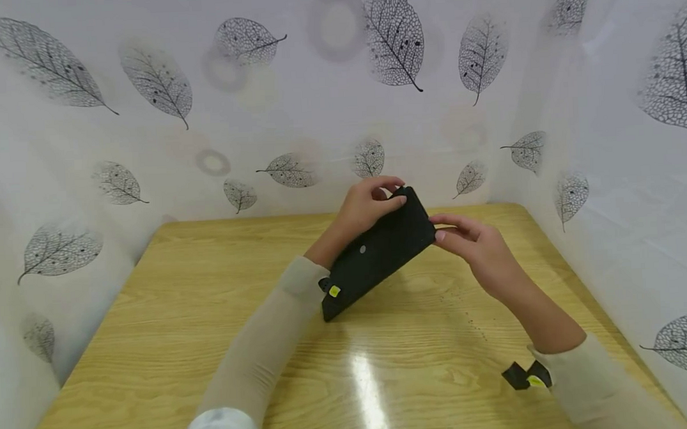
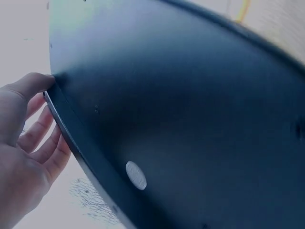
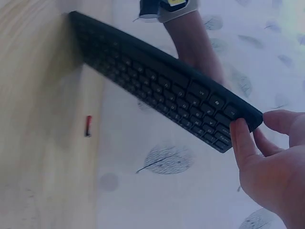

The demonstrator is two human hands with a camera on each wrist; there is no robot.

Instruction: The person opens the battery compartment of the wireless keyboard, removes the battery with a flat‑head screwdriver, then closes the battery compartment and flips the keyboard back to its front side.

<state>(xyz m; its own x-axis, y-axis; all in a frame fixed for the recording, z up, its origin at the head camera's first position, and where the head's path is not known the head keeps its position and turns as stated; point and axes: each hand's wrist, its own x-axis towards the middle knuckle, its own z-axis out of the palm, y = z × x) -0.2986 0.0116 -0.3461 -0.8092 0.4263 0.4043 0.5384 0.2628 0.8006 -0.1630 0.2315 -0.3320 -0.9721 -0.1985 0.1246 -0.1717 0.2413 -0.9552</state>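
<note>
A thin black keyboard (image 1: pixel 380 258) is tilted up over the table, its plain underside toward the head camera. My left hand (image 1: pixel 368 204) grips its upper edge, thumb on the underside; in the left wrist view that underside (image 2: pixel 200 109) fills most of the picture, with a pale oval spot (image 2: pixel 136 175) near one edge. At the keyboard's right end, my right hand (image 1: pixel 480 250) pinches the corner. The right wrist view shows the keys (image 3: pixel 176 95), with fingertips (image 3: pixel 244 136) over the corner keys and the thumb on the edge. The lower left corner points down toward the tabletop.
A wooden table (image 1: pixel 209 297) lies below both hands. Pale curtain (image 1: pixel 316 113) with leaf prints surrounds its back and sides. In the right wrist view, a small red and black object (image 3: pixel 88 126) lies near the table's edge. A black strap with a yellow mark (image 1: pixel 526 376) hangs at my right cuff.
</note>
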